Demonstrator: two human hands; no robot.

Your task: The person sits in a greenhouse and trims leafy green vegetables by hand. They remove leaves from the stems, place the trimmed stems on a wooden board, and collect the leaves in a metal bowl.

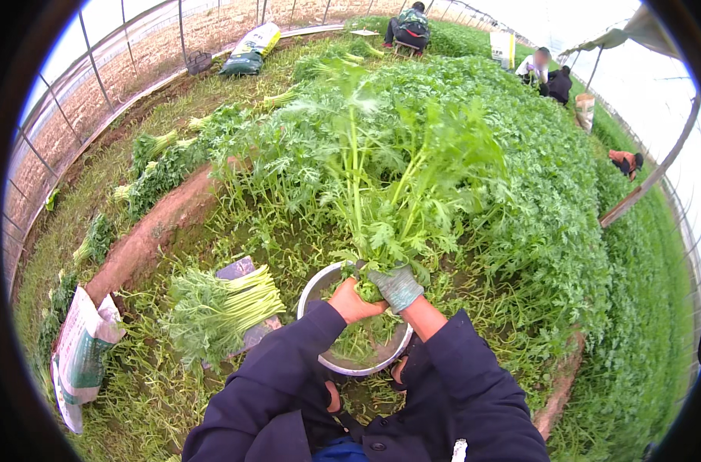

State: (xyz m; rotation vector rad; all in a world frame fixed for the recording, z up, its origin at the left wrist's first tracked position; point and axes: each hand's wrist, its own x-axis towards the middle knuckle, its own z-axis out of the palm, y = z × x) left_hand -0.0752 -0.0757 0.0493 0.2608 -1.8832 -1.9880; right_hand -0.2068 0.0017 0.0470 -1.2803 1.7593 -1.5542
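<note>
Both hands meet over a round metal basin (366,369). My left hand (355,301) is bare and closed around the stem bases of leafy green stalks (397,190), which look like garland chrysanthemum. Wearing a grey knit glove, my right hand (398,287) grips the same stalks from the other side. The stalks rise upright and fan out, their tops blurred. Loose leaves (353,345) lie in the basin below. To the left, a pile of trimmed greens (229,309) rests on a flat board (236,268), pale stems pointing right.
Dense standing greens (535,190) fill the front and right. Bundled greens (160,173) line the left, past a soil ridge (154,231). Printed sacks (85,352) stand left and farther back. A slanting pole (651,167) rises at right. Several people (411,29) work farther off.
</note>
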